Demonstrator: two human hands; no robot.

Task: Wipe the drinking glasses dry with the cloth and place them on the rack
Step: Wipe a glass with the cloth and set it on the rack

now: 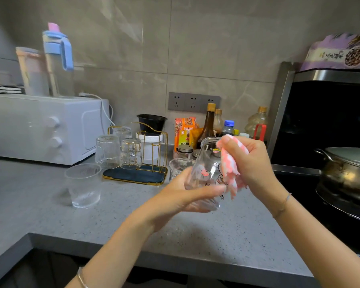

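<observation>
My left hand (187,194) grips a clear printed glass (208,169) by its base, tilted over the grey counter. My right hand (252,163) holds a pink and white cloth (231,165) against the glass's rim and side. A gold wire rack (154,161) on a dark tray stands behind, with three glasses upside down on it, the nearest a ribbed glass (107,151). Another ribbed glass (83,185) stands upright on the counter at the left. A small clear glass (178,166) sits behind the held one, partly hidden.
A white microwave (44,127) with jugs on top fills the left. Sauce bottles and packets (208,125) line the wall under the sockets. A stove with a lidded pot (347,171) is at the right. The counter edge (175,258) runs along the front.
</observation>
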